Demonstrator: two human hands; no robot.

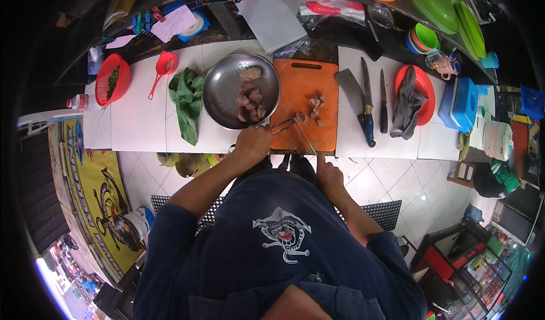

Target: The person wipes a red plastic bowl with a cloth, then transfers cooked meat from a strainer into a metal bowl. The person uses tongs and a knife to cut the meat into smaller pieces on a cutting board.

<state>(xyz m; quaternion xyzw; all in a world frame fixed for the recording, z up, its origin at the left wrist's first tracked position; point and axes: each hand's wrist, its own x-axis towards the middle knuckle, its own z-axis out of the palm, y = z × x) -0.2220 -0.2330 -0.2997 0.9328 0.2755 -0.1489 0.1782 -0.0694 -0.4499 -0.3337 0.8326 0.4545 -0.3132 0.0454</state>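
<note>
My left hand (254, 144) grips metal tongs (283, 126), whose tips pinch a chunk of cooked meat (299, 117) on the orange cutting board (294, 81). My right hand (330, 176) holds a knife by its handle; its thin blade (307, 140) slants up to that same chunk. Several small cut pieces of meat (316, 102) lie on the board's right half. Left of the board, partly beside my left hand, stands a round steel pan (221, 94). Inside it are several larger meat chunks (251, 102) and one paler piece (251, 74).
Right of the board lie a cleaver (351, 89), a long blue-handled knife (367, 107), a slim knife (383, 102) and a grey cloth (408, 102) on a red plate (428, 91). Leftward are a green cloth (187, 102), red strainer (159, 71) and red basket (123, 83). A shelf overhangs the counter's back.
</note>
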